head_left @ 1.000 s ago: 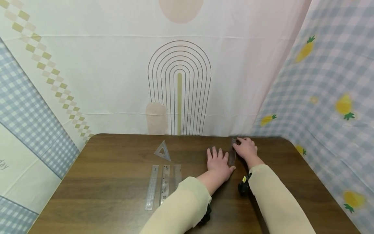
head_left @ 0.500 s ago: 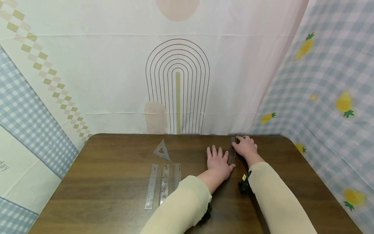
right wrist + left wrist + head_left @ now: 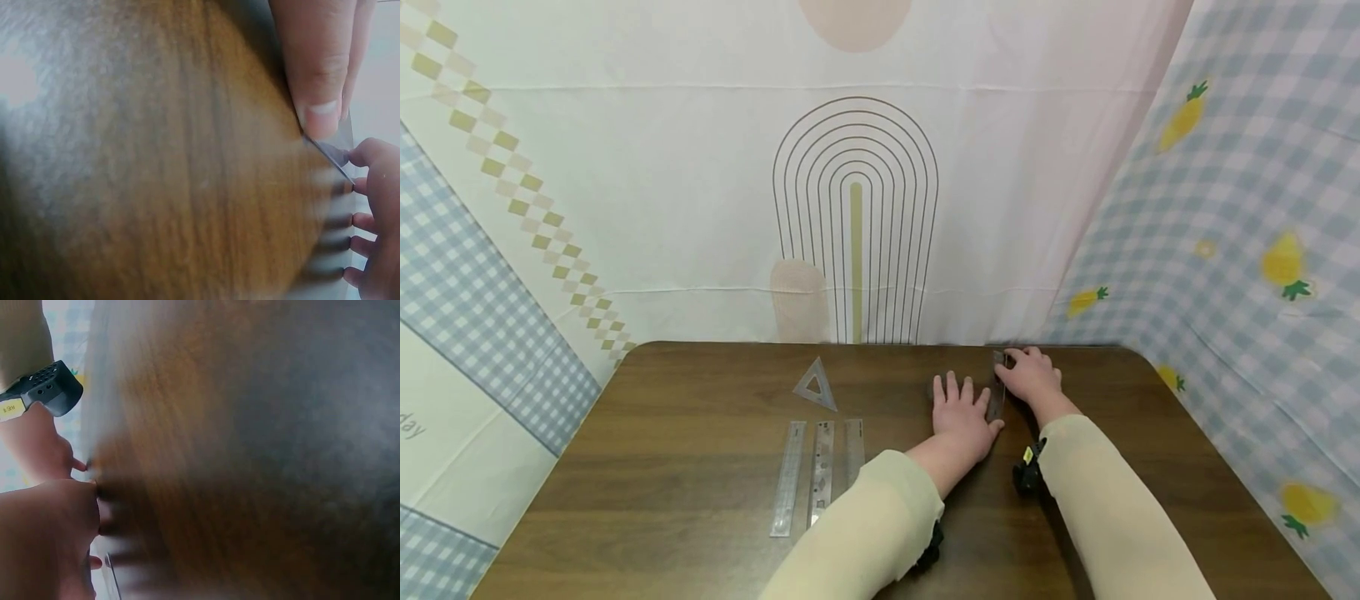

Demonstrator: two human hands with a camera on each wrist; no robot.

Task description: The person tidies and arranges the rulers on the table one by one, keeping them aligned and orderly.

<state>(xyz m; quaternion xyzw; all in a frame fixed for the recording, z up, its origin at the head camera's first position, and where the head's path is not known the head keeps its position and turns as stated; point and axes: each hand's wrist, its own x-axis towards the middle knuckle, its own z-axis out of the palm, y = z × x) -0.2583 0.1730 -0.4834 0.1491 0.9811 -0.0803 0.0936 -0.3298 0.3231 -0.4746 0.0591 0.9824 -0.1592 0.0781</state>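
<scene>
In the head view, a clear ruler (image 3: pixel 997 400) lies lengthwise near the back of the table, between the two hands. My right hand (image 3: pixel 1032 375) pinches its far right edge; in the right wrist view the thumb (image 3: pixel 322 119) sits on the thin clear edge. My left hand (image 3: pixel 962 421) rests with fingers spread just left of the ruler, its thumb reaching across the near end. Beside the left fingers, the left wrist view shows a thin clear edge (image 3: pixel 113 575), mostly hidden by that hand.
Left of the hands, a clear set square (image 3: pixel 817 387) lies behind a row of clear rulers: a left one (image 3: pixel 788 479), a patterned middle one (image 3: pixel 822 471) and a right one (image 3: pixel 855 446) partly covered by the left sleeve. A patterned cloth (image 3: pixel 1000 208) hangs behind the wooden table (image 3: pixel 625 500).
The left fingers shift very slightly on the table. The right hand keeps its hold at the ruler's edge, and the head view tilts a little.
</scene>
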